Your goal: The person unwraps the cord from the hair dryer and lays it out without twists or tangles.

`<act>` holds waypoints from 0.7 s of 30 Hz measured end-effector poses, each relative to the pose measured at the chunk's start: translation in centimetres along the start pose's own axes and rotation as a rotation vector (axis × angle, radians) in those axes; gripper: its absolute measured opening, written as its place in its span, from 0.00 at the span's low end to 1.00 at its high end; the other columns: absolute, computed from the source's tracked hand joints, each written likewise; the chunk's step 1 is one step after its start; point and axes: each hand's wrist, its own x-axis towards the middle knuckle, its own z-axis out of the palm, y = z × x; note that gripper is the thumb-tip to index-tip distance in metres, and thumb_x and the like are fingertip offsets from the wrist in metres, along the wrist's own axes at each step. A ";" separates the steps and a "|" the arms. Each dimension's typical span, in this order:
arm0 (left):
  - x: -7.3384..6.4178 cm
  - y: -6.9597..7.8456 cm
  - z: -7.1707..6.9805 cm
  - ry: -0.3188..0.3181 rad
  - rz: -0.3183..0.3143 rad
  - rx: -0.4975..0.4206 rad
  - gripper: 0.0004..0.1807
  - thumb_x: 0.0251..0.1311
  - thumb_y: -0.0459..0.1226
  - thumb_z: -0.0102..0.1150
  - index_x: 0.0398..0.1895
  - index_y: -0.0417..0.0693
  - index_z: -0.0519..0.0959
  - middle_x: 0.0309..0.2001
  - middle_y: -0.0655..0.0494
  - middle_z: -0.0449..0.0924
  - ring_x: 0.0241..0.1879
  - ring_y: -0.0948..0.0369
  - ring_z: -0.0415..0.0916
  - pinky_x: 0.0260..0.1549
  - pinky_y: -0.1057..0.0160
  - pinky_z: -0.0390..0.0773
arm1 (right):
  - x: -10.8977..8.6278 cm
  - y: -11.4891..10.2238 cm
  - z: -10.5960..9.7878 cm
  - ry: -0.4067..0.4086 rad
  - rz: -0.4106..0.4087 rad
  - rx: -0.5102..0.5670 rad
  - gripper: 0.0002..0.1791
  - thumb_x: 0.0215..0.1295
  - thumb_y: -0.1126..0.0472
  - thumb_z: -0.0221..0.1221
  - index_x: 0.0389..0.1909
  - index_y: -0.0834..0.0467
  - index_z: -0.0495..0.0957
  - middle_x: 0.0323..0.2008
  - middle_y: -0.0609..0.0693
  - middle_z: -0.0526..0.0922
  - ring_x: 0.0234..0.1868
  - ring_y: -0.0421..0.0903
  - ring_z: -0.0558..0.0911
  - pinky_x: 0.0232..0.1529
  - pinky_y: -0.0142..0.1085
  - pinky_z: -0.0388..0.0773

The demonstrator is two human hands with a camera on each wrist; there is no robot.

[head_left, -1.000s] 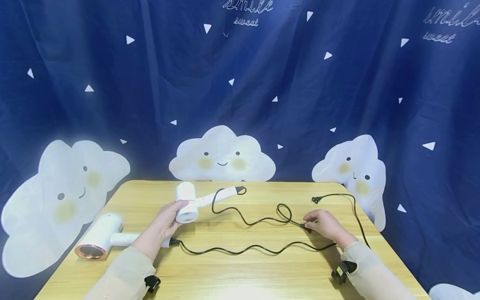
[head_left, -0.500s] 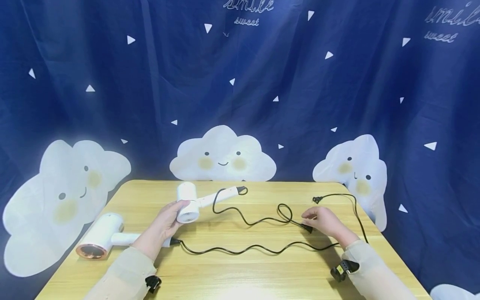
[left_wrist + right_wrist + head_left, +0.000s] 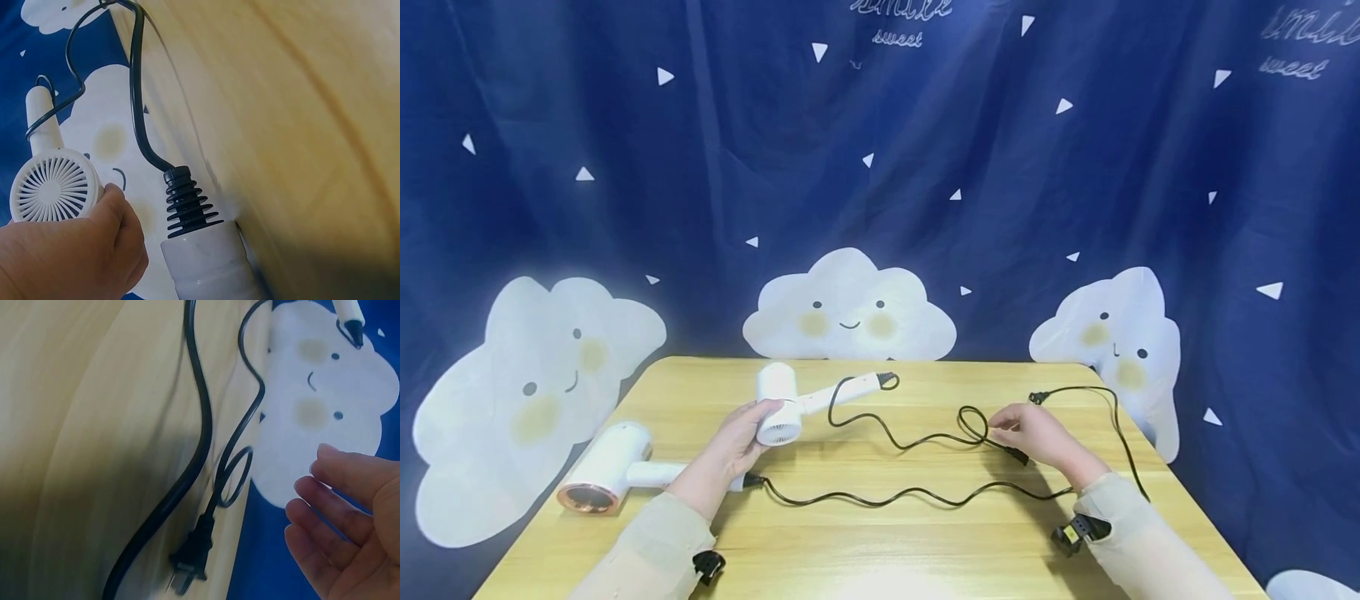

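My left hand (image 3: 733, 442) grips the head of a small white hair dryer (image 3: 778, 383) near the table's back left. In the left wrist view its round slotted grille (image 3: 50, 194) faces the camera. The handle points right, with a black cord trailing from its end. My right hand (image 3: 1037, 435) hovers over that cord's far end, holding nothing. In the right wrist view the fingers (image 3: 340, 515) are spread and relaxed, apart from the black two-prong plug (image 3: 192, 553), which lies beside a cord loop (image 3: 236, 478).
A larger white hair dryer (image 3: 613, 462) with a copper-coloured rim lies at the left, its handle partly hidden behind my left forearm. Its wavy black cord (image 3: 880, 503) crosses the wooden table (image 3: 865, 550), ending in a plug (image 3: 1039, 397) at the back right. A blue curtain hangs behind.
My right hand has come away from the small hair dryer's plug, shifting slightly left and up. The plug lies on the table. My left hand keeps its grip on the small hair dryer.
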 end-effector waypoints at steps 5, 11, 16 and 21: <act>-0.3 0.1 0.2 -0.010 0.001 0.020 0.35 0.71 0.39 0.52 0.72 0.29 0.53 0.51 0.50 0.74 0.48 0.60 0.78 0.58 0.59 0.77 | 0.4 -1.2 0.1 0.011 -0.043 -0.018 0.08 0.66 0.61 0.65 0.42 0.59 0.86 0.39 0.49 0.87 0.39 0.45 0.85 0.41 0.41 0.84; -0.5 0.2 0.2 -0.014 -0.004 0.028 0.36 0.72 0.40 0.52 0.73 0.29 0.52 0.56 0.47 0.71 0.51 0.59 0.76 0.63 0.56 0.73 | 0.9 -2.8 0.5 0.006 -0.041 -0.008 0.09 0.67 0.60 0.64 0.44 0.59 0.86 0.39 0.48 0.86 0.39 0.44 0.84 0.41 0.39 0.83; -0.4 0.1 0.1 -0.024 -0.004 0.022 0.36 0.72 0.40 0.52 0.73 0.29 0.51 0.56 0.46 0.70 0.51 0.58 0.76 0.62 0.57 0.74 | 1.4 -3.8 1.0 0.008 -0.069 0.016 0.10 0.67 0.60 0.64 0.44 0.62 0.86 0.40 0.51 0.87 0.39 0.45 0.84 0.41 0.39 0.83; -0.3 -0.1 0.1 -0.018 -0.007 0.018 0.36 0.72 0.39 0.52 0.73 0.29 0.51 0.57 0.45 0.70 0.51 0.58 0.76 0.61 0.57 0.75 | 1.9 -4.5 1.4 0.004 -0.084 0.024 0.10 0.67 0.60 0.64 0.44 0.61 0.86 0.41 0.51 0.86 0.39 0.44 0.84 0.42 0.39 0.83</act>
